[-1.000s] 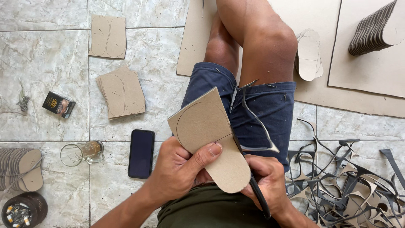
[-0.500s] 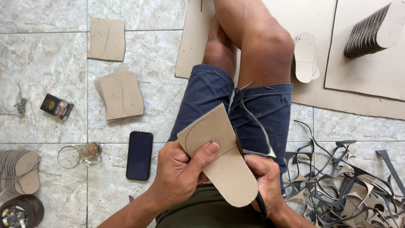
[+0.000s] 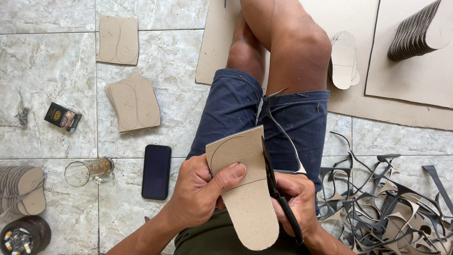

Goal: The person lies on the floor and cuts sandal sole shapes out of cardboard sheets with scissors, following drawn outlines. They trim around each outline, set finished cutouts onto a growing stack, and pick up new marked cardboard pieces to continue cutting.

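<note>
My left hand [image 3: 200, 191] grips a tan cardboard piece [image 3: 243, 189] with a sole outline drawn on it, thumb pressed on its face. The lower part is cut to a rounded sole shape; the upper end is still square. My right hand [image 3: 295, 203] holds black scissors [image 3: 276, 189] whose blades run along the cardboard's right edge. A thin offcut strip [image 3: 285, 139] curls up from the cut over my blue shorts [image 3: 236, 108].
A black phone [image 3: 156, 171], a glass mug [image 3: 89, 171] and a small dark box [image 3: 62, 116] lie on the tiled floor at left. Marked cardboard stacks [image 3: 133, 101], cut soles [image 3: 343, 61] and a pile of offcuts [image 3: 391, 203] surround my legs.
The cardboard piece has turned more upright and shifted right in my left hand. The scissors have advanced farther up its right edge.
</note>
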Demonstrator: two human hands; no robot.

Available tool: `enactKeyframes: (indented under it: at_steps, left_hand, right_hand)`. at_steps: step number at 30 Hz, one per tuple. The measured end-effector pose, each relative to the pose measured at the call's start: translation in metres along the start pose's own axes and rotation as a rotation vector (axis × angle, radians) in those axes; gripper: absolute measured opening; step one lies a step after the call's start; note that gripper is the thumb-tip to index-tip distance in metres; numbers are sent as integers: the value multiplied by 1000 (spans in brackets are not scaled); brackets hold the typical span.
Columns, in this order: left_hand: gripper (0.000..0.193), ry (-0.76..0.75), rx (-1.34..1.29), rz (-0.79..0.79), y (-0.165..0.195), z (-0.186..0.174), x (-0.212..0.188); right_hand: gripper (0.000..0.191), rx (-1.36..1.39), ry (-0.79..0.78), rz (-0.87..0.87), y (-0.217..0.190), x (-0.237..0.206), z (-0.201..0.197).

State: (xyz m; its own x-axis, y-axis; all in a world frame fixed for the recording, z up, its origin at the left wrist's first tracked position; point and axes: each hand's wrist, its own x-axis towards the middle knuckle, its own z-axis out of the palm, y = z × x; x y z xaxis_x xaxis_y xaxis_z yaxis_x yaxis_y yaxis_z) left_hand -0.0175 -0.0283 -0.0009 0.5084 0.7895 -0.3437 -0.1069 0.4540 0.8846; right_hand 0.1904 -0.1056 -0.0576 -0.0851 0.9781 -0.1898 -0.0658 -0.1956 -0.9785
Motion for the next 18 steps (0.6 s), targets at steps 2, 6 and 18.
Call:
enactKeyframes:
  at_steps: [2, 6, 18]
  left_hand:
    - [30, -31, 82, 11, 1, -1, -2]
    - [28, -88, 121, 21, 4, -1, -3]
    - [25, -153, 69, -214, 19, -10, 1]
  right_hand:
    - [33, 29, -23, -22, -3, 0, -1]
    - [40, 66, -21, -61, -6, 2, -1]
    - [36, 25, -43, -27, -16, 4, -3]
